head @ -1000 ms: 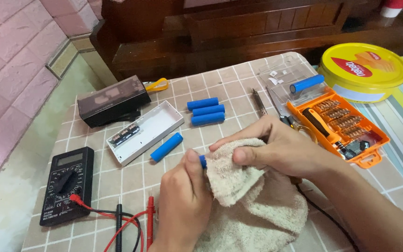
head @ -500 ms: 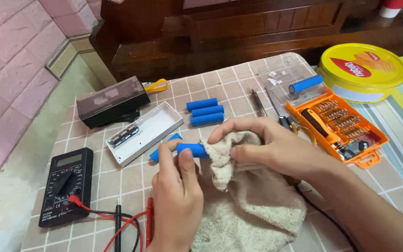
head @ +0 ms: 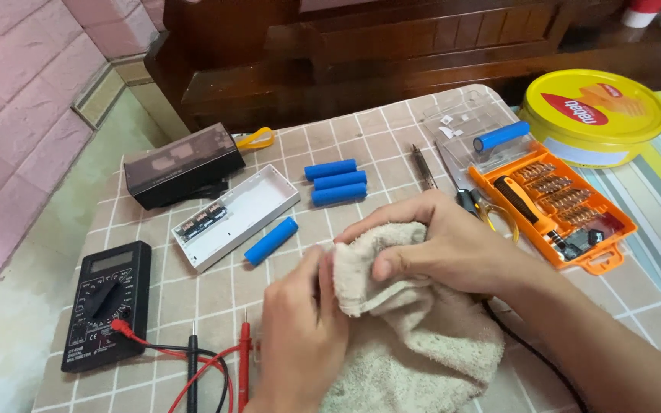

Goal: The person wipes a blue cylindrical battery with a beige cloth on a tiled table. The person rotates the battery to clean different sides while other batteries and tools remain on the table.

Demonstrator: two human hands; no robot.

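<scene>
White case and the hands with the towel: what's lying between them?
In the head view, a single blue cylindrical cell lies on the checked tablecloth between the white case and the left hand gripping the beige towel; it touches neither.

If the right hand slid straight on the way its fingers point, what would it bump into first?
The right hand points left across the towel, so it would likely meet the left hand first; depth is hard to judge.

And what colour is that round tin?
Yellow round tin with a red patch on its lid, seen from the head camera.
</scene>
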